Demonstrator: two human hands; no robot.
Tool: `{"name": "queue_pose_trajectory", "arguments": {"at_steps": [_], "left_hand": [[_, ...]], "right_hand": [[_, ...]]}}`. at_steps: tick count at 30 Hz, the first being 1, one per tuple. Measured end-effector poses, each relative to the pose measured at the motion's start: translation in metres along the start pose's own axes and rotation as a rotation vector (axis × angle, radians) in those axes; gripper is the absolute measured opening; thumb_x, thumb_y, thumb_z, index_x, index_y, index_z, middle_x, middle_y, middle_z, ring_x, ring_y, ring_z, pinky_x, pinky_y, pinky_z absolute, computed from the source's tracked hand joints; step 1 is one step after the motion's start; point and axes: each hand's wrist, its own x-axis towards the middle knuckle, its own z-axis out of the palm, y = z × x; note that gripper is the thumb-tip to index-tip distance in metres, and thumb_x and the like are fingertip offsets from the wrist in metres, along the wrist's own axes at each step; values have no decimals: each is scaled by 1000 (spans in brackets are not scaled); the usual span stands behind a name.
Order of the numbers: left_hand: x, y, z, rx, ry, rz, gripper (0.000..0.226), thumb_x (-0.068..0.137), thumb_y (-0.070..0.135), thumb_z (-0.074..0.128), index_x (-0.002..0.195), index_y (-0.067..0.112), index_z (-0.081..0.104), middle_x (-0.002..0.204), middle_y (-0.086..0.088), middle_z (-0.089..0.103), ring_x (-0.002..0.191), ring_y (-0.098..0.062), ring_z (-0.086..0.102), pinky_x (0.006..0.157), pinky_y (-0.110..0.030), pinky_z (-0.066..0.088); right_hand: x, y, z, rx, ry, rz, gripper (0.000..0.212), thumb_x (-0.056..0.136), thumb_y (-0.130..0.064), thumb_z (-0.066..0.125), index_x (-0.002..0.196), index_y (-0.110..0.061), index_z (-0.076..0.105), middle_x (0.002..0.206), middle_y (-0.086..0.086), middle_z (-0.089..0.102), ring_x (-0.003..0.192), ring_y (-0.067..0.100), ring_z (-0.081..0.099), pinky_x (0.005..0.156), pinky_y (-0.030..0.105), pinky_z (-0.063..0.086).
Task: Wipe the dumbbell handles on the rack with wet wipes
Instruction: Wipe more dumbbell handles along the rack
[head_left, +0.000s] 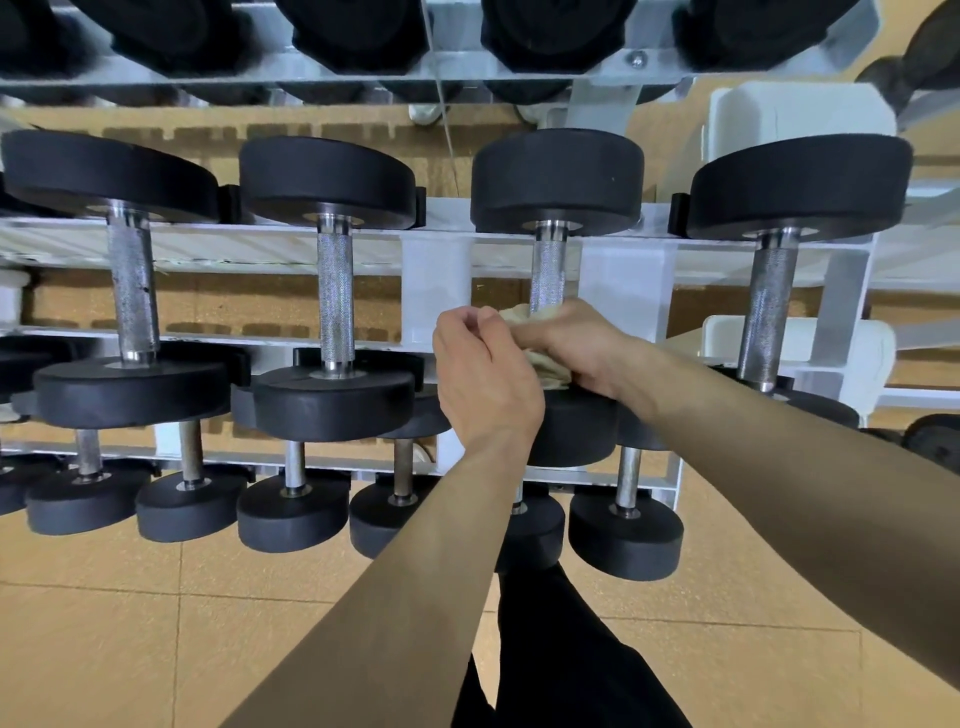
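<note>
Right hand (582, 348) grips wipe (519, 315) around handle (548, 270); left hand (483, 374) pinches wipe.

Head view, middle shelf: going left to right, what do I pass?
First dumbbell handle → second dumbbell handle → left hand → third dumbbell handle, held through the wipe by the right hand → fourth dumbbell handle.

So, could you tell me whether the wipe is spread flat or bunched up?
Bunched up: the wipe shows as crumpled folds between the left hand and right hand, at a dumbbell handle.
</note>
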Motion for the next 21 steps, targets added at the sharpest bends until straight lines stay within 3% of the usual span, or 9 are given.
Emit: {"name": "queue_pose_trajectory", "arguments": {"at_steps": [3, 10, 12, 17, 21], "left_hand": [[-1, 2, -1, 7, -13, -6, 16, 105, 33, 39, 104, 23, 51, 111, 2, 61, 97, -18, 53, 87, -34, 40], [0, 0, 0, 14, -7, -4, 21, 103, 36, 37, 105, 22, 53, 107, 3, 62, 95, -19, 56, 87, -40, 45], [-1, -1, 0, 12, -5, 18, 21, 103, 37, 37, 104, 23, 53, 106, 3, 62, 95, -20, 57, 86, -41, 46], [-1, -3, 0, 8, -5, 37, 22, 102, 38, 37, 104, 23, 52, 106, 3, 62, 94, -20, 57, 85, -40, 46], [-1, -1, -1, 8, -4, 1, 22, 105, 37, 37, 106, 21, 53, 109, 0, 62, 97, -21, 56, 87, -40, 44]], "right_hand": [[4, -8, 3, 120, 97, 10, 26, 71, -17, 90, 81, -5, 69, 67, 9, 68, 63, 20, 66, 60, 30, 55], [33, -48, 1, 369, 265, -78, 23, 71, -14, 87, 89, -13, 72, 75, 3, 71, 78, 24, 70, 86, 49, 61], [35, -51, 1, 410, 283, -85, 25, 73, -12, 86, 93, -11, 72, 76, 4, 69, 78, 25, 69, 86, 52, 60], [31, -45, 4, 366, 297, -144, 19, 75, -16, 86, 86, -17, 71, 74, -2, 71, 81, 21, 71, 82, 40, 61], [7, -15, 1, 91, 75, -47, 19, 79, -17, 84, 78, -11, 66, 61, 1, 67, 58, 14, 66, 51, 24, 51]]}}
